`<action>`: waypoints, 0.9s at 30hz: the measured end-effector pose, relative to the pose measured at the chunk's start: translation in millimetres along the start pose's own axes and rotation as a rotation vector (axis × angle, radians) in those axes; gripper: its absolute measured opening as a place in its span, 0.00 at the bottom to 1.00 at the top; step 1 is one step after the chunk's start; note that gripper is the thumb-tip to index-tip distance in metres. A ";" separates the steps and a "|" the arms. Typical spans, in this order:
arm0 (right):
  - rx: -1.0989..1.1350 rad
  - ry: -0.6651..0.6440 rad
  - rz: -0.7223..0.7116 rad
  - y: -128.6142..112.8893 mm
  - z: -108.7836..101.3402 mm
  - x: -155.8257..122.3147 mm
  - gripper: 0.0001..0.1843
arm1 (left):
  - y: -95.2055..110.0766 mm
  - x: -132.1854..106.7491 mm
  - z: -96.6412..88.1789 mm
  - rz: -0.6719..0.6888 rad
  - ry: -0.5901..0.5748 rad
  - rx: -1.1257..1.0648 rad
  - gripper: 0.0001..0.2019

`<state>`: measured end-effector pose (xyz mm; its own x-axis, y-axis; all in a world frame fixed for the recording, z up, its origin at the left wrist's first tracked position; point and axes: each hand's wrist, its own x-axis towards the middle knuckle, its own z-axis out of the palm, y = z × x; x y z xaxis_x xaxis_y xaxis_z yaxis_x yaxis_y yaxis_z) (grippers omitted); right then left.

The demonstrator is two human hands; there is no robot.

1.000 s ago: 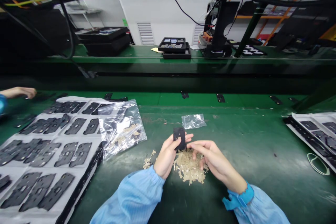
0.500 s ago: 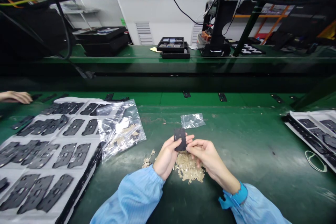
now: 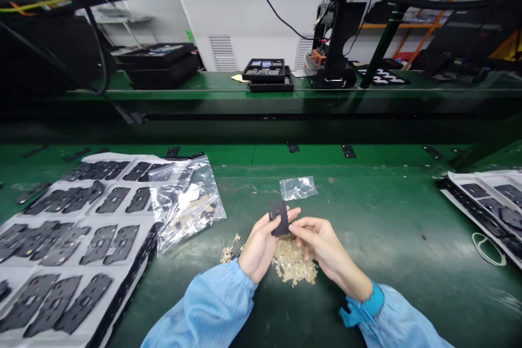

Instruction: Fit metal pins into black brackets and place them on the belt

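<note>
- A large heap of tan pieces (image 3: 294, 265) is left on the worktop (image 3: 367, 206), so much appears still unused.
- One black plate (image 3: 278, 212) is held above the heap, clamped in the fingers of the left hand (image 3: 259, 244).
- The plate's lower edge is met by the right hand (image 3: 326, 242), its fingertips brought together; whether a piece is pinched cannot be told. This plate is judged unfinished.
- Many plates are laid in the left tray (image 3: 129, 283); whether they are done cannot be told.
- More tan pieces are kept in the clear bag (image 3: 187, 212).
</note>
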<state>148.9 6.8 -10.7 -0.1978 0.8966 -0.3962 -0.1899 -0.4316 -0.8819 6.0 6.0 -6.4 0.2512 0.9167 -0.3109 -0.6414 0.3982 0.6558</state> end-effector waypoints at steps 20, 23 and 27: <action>0.473 -0.147 0.225 6.4 9.7 -2.9 0.11 | -2.7 -3.5 3.7 -0.021 -0.030 -0.074 0.14; 0.486 -0.199 0.121 4.3 15.0 -8.4 0.12 | 0.9 -6.3 7.0 -0.025 -0.049 -0.092 0.16; 0.307 -0.221 -0.073 8.6 20.3 -10.3 0.13 | 1.9 -8.1 12.0 0.012 -0.048 -0.086 0.17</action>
<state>129.8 -8.1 -9.1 -0.3695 0.8975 -0.2406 -0.4841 -0.4070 -0.7746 11.5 -0.2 5.6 0.2762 0.9230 -0.2681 -0.7042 0.3842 0.5971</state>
